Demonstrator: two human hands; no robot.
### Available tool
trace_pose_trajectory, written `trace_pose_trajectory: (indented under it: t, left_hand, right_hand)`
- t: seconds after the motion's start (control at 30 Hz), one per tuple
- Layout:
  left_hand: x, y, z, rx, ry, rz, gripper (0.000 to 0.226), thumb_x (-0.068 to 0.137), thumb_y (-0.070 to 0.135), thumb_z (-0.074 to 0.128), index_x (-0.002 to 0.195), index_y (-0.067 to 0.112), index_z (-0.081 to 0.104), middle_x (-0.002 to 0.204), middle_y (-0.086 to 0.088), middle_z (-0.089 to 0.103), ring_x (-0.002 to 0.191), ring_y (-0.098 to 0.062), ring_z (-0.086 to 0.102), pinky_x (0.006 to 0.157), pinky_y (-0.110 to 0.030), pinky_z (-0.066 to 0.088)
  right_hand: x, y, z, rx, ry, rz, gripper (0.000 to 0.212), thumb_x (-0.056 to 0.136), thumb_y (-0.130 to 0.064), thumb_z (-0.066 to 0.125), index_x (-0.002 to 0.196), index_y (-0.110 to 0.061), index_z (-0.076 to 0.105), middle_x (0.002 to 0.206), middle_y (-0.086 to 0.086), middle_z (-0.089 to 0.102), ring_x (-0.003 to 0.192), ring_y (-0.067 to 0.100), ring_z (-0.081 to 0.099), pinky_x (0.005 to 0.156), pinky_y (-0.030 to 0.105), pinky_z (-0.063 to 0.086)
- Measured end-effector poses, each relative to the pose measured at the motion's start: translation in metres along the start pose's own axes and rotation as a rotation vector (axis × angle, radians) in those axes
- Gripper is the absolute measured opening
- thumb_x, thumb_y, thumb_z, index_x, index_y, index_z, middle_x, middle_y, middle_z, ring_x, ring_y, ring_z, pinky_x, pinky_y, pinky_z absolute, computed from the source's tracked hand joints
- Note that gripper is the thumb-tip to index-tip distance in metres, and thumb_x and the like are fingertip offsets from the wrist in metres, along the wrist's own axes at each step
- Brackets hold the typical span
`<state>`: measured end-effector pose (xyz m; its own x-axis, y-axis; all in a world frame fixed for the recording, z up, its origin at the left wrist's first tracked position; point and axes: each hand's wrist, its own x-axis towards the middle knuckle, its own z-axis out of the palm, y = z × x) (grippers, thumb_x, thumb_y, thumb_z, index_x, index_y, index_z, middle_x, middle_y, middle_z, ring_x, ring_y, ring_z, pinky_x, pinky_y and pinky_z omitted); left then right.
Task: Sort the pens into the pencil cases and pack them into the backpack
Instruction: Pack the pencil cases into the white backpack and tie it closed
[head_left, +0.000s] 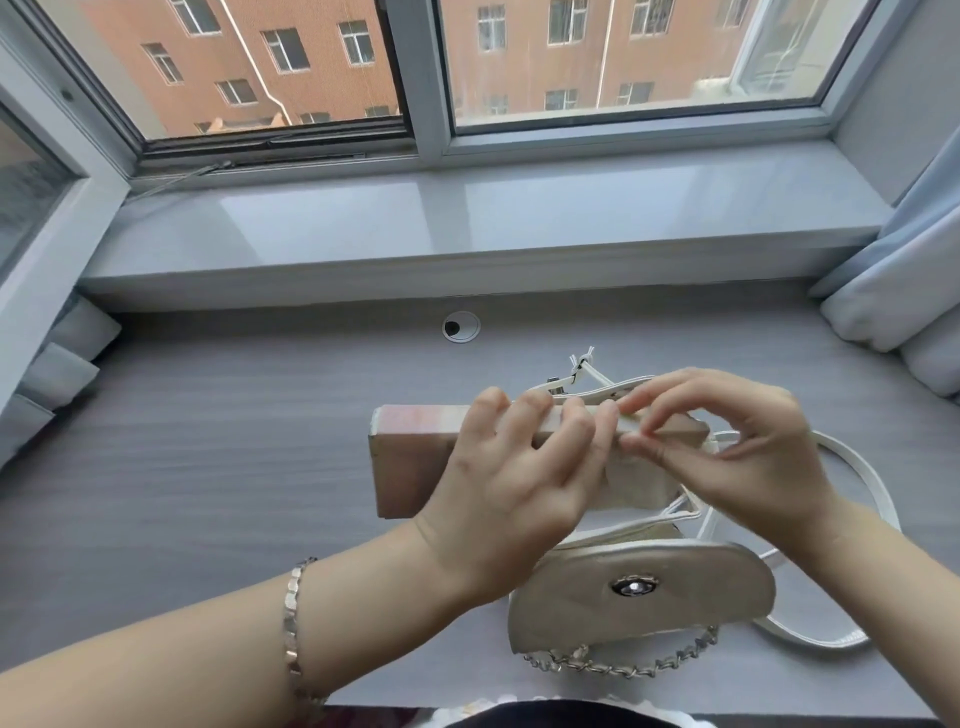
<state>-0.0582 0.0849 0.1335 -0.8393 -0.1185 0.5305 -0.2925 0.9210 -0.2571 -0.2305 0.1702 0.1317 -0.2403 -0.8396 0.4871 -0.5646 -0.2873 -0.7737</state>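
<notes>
A pink, boxy pencil case (410, 457) is held over the grey desk, above a pale gold backpack (639, 592) with its flap open toward me. My left hand (514, 478) grips the case from the front, fingers curled over its top edge. My right hand (727, 441) pinches something small at the case's top right edge with thumb and forefinger; it may be a zip pull, I cannot tell. No pens are visible.
The backpack's white straps (857, 467) loop to the right and its metal chain (623, 667) lies at the desk's near edge. A cable grommet (460, 326) sits at the desk's back. Beyond is a grey windowsill (467, 223); curtains (904, 291) hang at right.
</notes>
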Motion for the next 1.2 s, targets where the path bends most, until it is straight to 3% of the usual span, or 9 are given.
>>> trace_pose_trajectory:
  t: [0.1, 0.23, 0.4, 0.53, 0.63, 0.83, 0.97, 1.07, 1.2]
  left_hand:
    - [0.005, -0.001, 0.007, -0.137, -0.168, -0.086, 0.064, 0.065, 0.040, 0.060, 0.118, 0.003, 0.062, 0.094, -0.007, 0.068, 0.076, -0.030, 0.064, 0.065, -0.033, 0.051]
    - [0.013, 0.003, 0.012, -0.343, -0.487, -0.216, 0.088, 0.057, 0.071, 0.042, 0.116, 0.007, 0.059, 0.094, -0.002, 0.065, 0.079, -0.025, 0.065, 0.064, -0.031, 0.054]
    - [0.023, -0.002, 0.014, -0.470, -0.643, -0.371, 0.075, 0.057, 0.071, 0.047, 0.108, 0.017, 0.053, 0.111, 0.002, 0.063, 0.100, -0.024, 0.060, 0.079, -0.034, 0.050]
    - [0.033, -0.013, 0.003, -0.557, -0.785, -0.381, 0.037, 0.066, 0.062, 0.063, 0.079, 0.030, 0.050, 0.092, 0.006, 0.060, 0.086, -0.020, 0.058, 0.059, -0.029, 0.039]
    - [0.037, -0.013, -0.001, -0.574, -0.888, -0.394, 0.034, 0.065, 0.053, 0.066, 0.063, 0.029, 0.042, 0.082, 0.007, 0.056, 0.075, -0.018, 0.056, 0.051, -0.024, 0.037]
    - [0.053, -0.007, 0.014, -0.652, -0.919, -0.418, 0.040, 0.064, 0.043, 0.072, 0.082, 0.012, 0.055, 0.079, -0.003, 0.060, 0.070, -0.021, 0.053, 0.052, -0.028, 0.038]
    - [0.056, -0.022, 0.015, -0.791, -0.969, -0.528, 0.057, 0.064, 0.047, 0.077, 0.101, 0.017, 0.045, 0.098, 0.004, 0.060, 0.087, -0.017, 0.056, 0.073, -0.031, 0.048]
    - [0.055, -0.027, 0.014, -0.814, -1.013, -0.542, 0.062, 0.065, 0.049, 0.076, 0.106, 0.021, 0.041, 0.104, 0.005, 0.059, 0.095, -0.018, 0.057, 0.086, -0.039, 0.050]
    - [0.052, -0.046, -0.003, -0.656, -1.177, -0.473, 0.076, 0.061, 0.063, 0.073, 0.120, 0.026, 0.044, 0.112, 0.009, 0.056, 0.101, -0.017, 0.056, 0.089, -0.035, 0.048]
  right_hand:
    - [0.009, 0.007, -0.008, 0.012, -0.189, 0.161, 0.028, 0.071, -0.050, 0.069, 0.095, -0.041, 0.061, 0.093, -0.015, 0.069, 0.083, 0.003, 0.063, 0.080, 0.009, 0.045]
    - [0.018, 0.016, -0.011, -0.094, -0.509, 0.374, 0.040, 0.079, -0.017, 0.071, 0.098, -0.048, 0.054, 0.096, -0.008, 0.069, 0.095, -0.002, 0.059, 0.081, 0.004, 0.043]
    - [0.026, 0.020, -0.001, -0.280, -0.503, 0.397, 0.016, 0.085, -0.022, 0.063, 0.100, -0.025, 0.068, 0.105, -0.006, 0.070, 0.097, 0.006, 0.061, 0.088, 0.021, 0.043]
    - [0.026, 0.012, 0.010, -0.377, -0.522, 0.340, 0.018, 0.090, -0.023, 0.056, 0.102, -0.019, 0.069, 0.106, -0.003, 0.068, 0.100, 0.008, 0.056, 0.084, 0.014, 0.037]
    - [0.015, 0.009, 0.020, -0.430, -0.636, 0.252, 0.037, 0.089, -0.031, 0.041, 0.113, -0.016, 0.065, 0.118, 0.001, 0.063, 0.113, 0.014, 0.053, 0.097, 0.026, 0.040]
    - [0.023, 0.000, 0.006, -0.373, -0.945, 0.409, 0.048, 0.067, -0.037, 0.043, 0.110, -0.017, 0.051, 0.110, 0.000, 0.053, 0.104, 0.017, 0.050, 0.091, 0.037, 0.044]
    - [0.028, 0.010, 0.005, -0.423, -1.049, 0.391, 0.068, 0.078, -0.046, 0.063, 0.135, -0.025, 0.032, 0.133, -0.009, 0.041, 0.124, 0.010, 0.039, 0.102, 0.030, 0.036]
    - [0.024, 0.024, 0.018, -0.614, -1.040, 0.326, 0.075, 0.079, -0.049, 0.061, 0.141, -0.028, 0.024, 0.138, -0.003, 0.034, 0.127, 0.026, 0.036, 0.104, 0.040, 0.034]
    - [0.026, 0.025, 0.018, -0.480, -0.947, 0.397, 0.084, 0.073, -0.048, 0.069, 0.143, -0.032, 0.024, 0.145, -0.009, 0.030, 0.136, 0.013, 0.026, 0.111, 0.038, 0.029]
